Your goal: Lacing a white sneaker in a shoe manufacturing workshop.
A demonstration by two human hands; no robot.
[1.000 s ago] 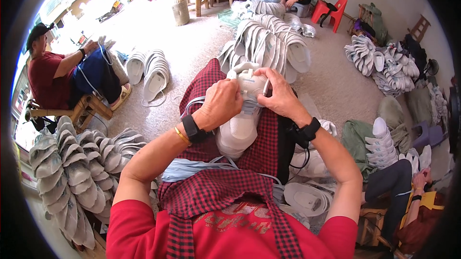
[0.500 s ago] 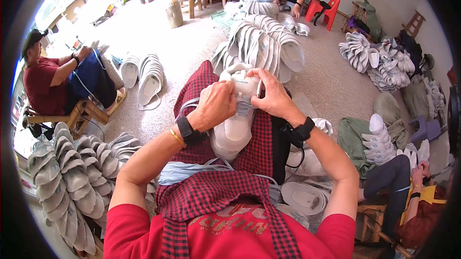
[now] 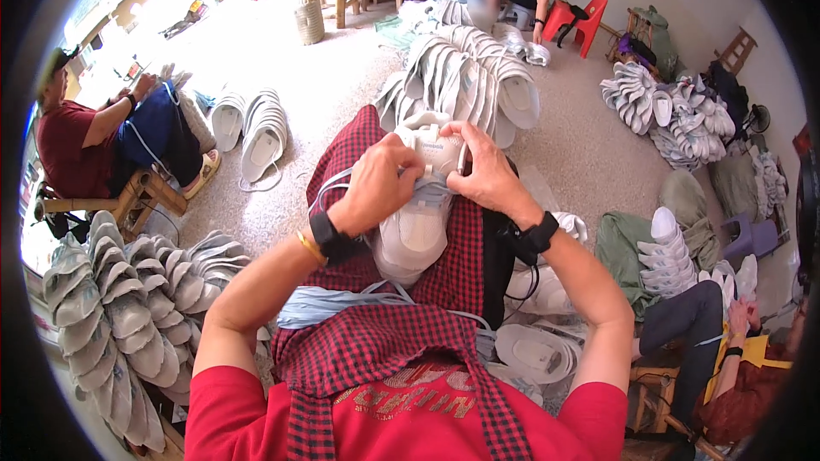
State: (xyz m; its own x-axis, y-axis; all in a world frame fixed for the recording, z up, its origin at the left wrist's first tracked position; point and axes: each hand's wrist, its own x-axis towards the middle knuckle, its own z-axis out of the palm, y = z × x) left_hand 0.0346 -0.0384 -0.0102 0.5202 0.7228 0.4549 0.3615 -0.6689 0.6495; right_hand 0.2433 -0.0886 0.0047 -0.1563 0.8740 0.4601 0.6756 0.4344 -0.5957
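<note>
A white sneaker rests on my lap, its toe toward me and its tongue standing up at the far end. My left hand is closed at the left row of eyelets, thumb and forefinger pinching a pale blue shoelace. A loop of that shoelace hangs out to the left of the hand. My right hand grips the sneaker's right collar edge, forefinger over the top and thumb below near the eyelets. The fingertips partly hide the lacing. A bundle of pale blue shoelaces lies across my checked apron.
Rows of nested white shoes stand ahead on the floor, with a big pile at my left. More white shoes lie by my right hip. Co-workers sit at left, far back and right. A red plastic chair stands behind.
My left hand's fingers have lifted slightly and shifted at the eyelets, pinching the lace. My right hand keeps its hold on the sneaker. The far co-worker has leaned down.
</note>
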